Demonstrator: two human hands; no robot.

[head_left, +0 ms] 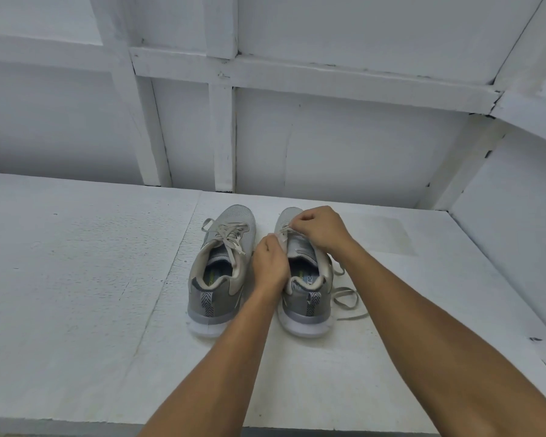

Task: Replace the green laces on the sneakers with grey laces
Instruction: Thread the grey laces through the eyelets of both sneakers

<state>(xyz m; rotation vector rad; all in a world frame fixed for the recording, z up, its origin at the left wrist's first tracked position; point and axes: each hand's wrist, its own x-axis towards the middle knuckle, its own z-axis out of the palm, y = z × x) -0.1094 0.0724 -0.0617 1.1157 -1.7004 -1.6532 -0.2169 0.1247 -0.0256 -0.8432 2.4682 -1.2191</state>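
Observation:
Two grey sneakers stand side by side on a white table [92,279], toes pointing away from me. The left sneaker [219,272] carries a grey lace [230,234] threaded through its eyelets, with loose ends lying over its opening. Over the right sneaker [306,294] both hands work at the eyelets. My left hand [270,263] grips the shoe's left upper edge beside the tongue. My right hand [319,228] pinches a grey lace near the toe-end eyelets. That lace's loose end [345,299] trails on the table to the right of the shoe. No green lace is visible.
A white wall with painted wooden framing [224,137] rises directly behind the table. A white side panel [501,247] closes in the right. The table's near edge [108,428] runs along the bottom of the view.

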